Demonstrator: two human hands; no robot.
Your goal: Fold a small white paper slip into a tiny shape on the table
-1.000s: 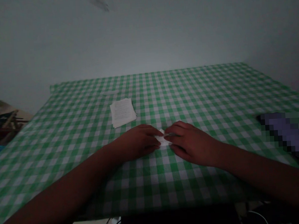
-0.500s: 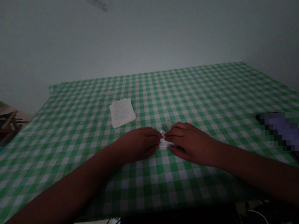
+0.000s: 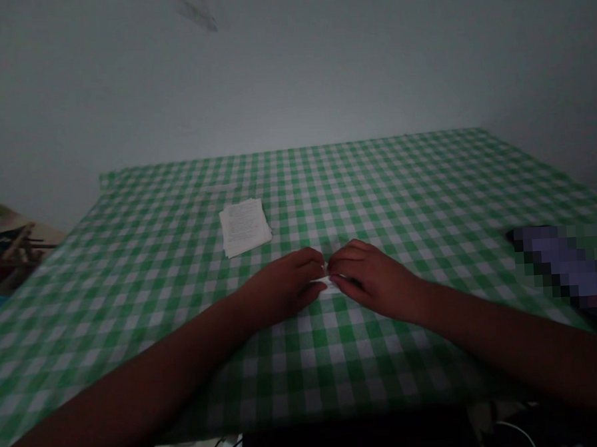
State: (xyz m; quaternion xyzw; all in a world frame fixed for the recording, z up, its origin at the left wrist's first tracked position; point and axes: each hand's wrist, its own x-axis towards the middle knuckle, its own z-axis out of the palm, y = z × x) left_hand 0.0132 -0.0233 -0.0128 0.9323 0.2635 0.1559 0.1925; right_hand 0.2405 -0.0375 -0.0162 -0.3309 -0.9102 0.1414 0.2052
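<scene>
A small folded piece of white paper (image 3: 326, 286) lies on the checked tablecloth, mostly covered by my fingers. From the left, my left hand (image 3: 288, 284) is closed on it, thumb at the near side and fingertips at the far side. My right hand (image 3: 371, 276) grips the paper from the right, its thumb bent in towards the middle. The fingertips of both hands almost meet above the sheet. How the paper is folded underneath them is hidden.
Beyond my left hand lies a stack of printed paper sheets (image 3: 247, 227). A green and white checked cloth (image 3: 376, 186) covers the table up to the wall. At the right edge rests a dark-rimmed, pixelated flat object (image 3: 565, 263).
My fingers have shifted on the paper: the right thumb has moved up and inward, and the left thumb shows more plainly at the near edge. Less of the paper's tip is visible.
</scene>
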